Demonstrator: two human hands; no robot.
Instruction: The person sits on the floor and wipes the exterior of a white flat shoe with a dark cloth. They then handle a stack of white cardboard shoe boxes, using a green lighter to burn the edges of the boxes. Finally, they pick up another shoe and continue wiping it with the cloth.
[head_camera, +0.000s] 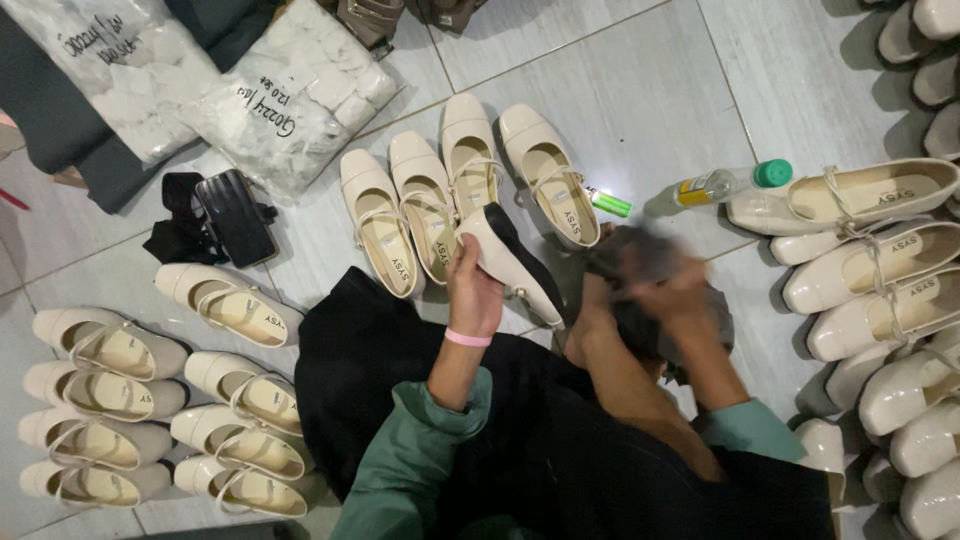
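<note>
Nearest: green sleeves (410, 470) and a black cloth (370, 350) over the lap. Left hand (472, 285), pink band (467, 338) at the wrist, closed around a cream shoe (510, 262), sole turned up, held above the tiled floor (640, 110). Right hand (672, 290) blurred in motion, apparently bunched around a dark rag (640, 258); exact grip impossible to tell. Probably the wiping step; next, likely rag pressed to the shoe with a firm hold. Beyond: four cream shoes (470, 190) in a row. Left: seven more (150, 400). Right: a crowded stack, uncounted. One green-capped bottle (730, 183), one small green tube (608, 203), one black pouch (235, 215), two white plastic bags (290, 110) farthest.
</note>
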